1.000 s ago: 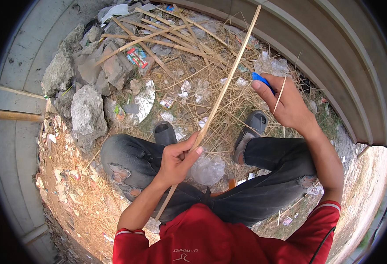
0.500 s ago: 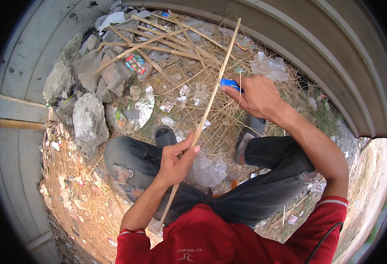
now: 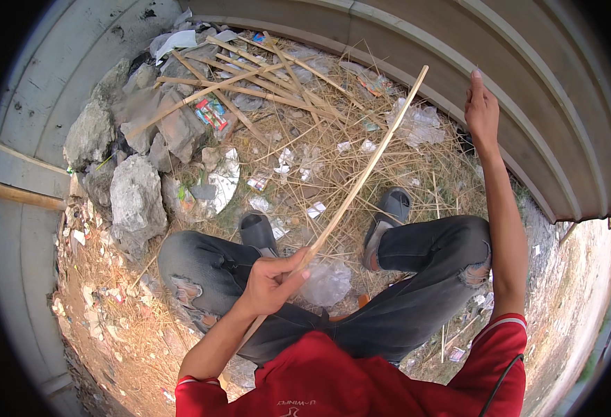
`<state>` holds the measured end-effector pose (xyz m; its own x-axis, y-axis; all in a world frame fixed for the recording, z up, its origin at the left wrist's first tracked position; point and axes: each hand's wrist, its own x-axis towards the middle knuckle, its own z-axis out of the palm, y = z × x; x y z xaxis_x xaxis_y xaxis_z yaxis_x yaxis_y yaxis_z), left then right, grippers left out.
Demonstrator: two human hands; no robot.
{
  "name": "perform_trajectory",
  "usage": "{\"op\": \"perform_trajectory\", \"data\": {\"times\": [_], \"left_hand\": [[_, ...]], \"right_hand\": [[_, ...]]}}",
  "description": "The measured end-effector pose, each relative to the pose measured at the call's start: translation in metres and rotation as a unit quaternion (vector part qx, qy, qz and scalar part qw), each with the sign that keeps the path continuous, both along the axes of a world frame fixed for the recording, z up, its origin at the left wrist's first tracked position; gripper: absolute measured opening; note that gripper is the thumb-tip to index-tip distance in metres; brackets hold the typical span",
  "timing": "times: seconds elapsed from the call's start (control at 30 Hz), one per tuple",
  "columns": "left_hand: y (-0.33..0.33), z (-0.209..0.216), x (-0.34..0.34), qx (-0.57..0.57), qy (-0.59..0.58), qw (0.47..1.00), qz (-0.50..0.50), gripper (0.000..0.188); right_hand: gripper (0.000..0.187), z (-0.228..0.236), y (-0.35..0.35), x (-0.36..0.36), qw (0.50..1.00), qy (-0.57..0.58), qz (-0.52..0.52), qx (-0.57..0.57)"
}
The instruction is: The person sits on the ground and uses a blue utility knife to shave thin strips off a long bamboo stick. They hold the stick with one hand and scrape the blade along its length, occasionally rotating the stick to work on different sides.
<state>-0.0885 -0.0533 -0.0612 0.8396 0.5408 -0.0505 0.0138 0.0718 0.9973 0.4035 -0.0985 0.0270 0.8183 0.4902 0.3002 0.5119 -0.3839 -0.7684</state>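
My left hand (image 3: 269, 283) is closed around a long pale bamboo strip (image 3: 359, 182). The strip slants from beside my lap up and away to the right, and its far end stands free. Out at the far right, near the corrugated metal wall, my right hand (image 3: 483, 111) is raised apart from the strip. Its fingers look curled, with one digit pointing up. The blue-handled cutting tool does not show now; whatever the right hand holds is hidden.
Several split bamboo strips (image 3: 270, 76) lie across the dry grass at the back. Grey rocks (image 3: 138, 198) are heaped on the left. A metal wall (image 3: 521, 90) curves along the right. Clear plastic (image 3: 327, 283) and litter lie between my slippers (image 3: 257, 231) and legs.
My right hand has swung outward to the right, away from the bamboo strip, and the blue tool has gone out of sight. The strip's far end has tilted down and right.
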Motion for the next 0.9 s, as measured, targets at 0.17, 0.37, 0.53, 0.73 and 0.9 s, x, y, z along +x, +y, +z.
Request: {"op": "perform_trajectory", "data": {"times": [0.17,0.37,0.53,0.73,0.9], "left_hand": [[0.003,0.003,0.007,0.006,0.003,1.000,0.019,0.041],[0.006,0.007,0.009,0.039,0.013,0.998,0.040,0.042],[0.006,0.001,0.014,0.057,0.010,0.998,0.032,0.041],[0.004,0.005,0.015,0.030,0.037,0.999,0.011,0.041],[0.003,0.003,0.011,0.016,0.024,1.000,-0.010,0.040]], "right_hand": [[0.053,0.007,-0.003,-0.069,0.970,0.179,0.157,0.043],[0.037,0.022,0.005,-0.122,0.971,-0.017,0.239,-0.009],[0.028,0.028,0.007,-0.138,0.952,-0.072,0.296,-0.038],[0.022,0.007,0.007,-0.119,0.950,-0.056,0.307,0.004],[0.031,0.016,0.009,-0.069,0.984,0.047,0.082,0.149]]}}
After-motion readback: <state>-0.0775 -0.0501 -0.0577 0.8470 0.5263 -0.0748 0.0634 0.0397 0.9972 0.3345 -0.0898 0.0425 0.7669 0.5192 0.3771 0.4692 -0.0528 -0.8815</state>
